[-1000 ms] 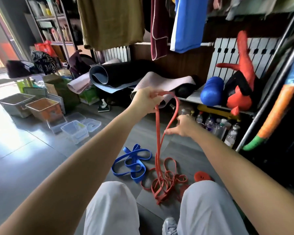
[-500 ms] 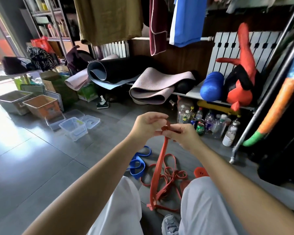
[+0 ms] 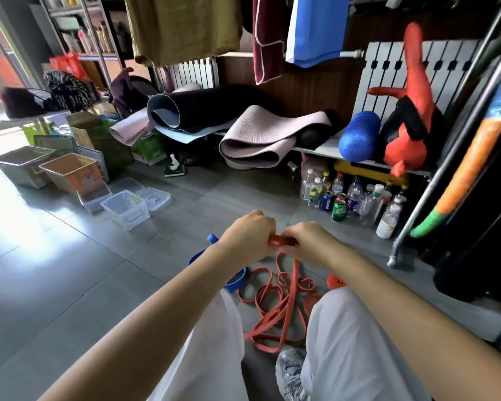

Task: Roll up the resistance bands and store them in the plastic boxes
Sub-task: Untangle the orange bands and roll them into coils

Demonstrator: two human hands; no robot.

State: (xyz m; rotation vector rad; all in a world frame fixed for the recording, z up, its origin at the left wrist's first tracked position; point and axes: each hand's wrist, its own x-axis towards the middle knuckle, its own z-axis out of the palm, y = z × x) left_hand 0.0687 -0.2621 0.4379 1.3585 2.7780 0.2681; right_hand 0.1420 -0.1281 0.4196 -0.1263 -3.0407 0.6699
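The left hand (image 3: 245, 238) and right hand (image 3: 311, 245) were side by side, fingers curled around one end of the red resistance band (image 3: 281, 241). Its loose length hung below the fingers. The plastic boxes (image 3: 126, 209) sat well to their left.

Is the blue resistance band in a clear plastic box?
No, the blue rubber resistance band lies on the floor, away from the clear plastic box.

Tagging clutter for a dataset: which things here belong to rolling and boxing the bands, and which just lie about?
Job: red band, gripped by left hand and right hand; blue band; clear plastic boxes.
Lying about: yoga mats; bottles and cans; blue foam roller; red plush toy.
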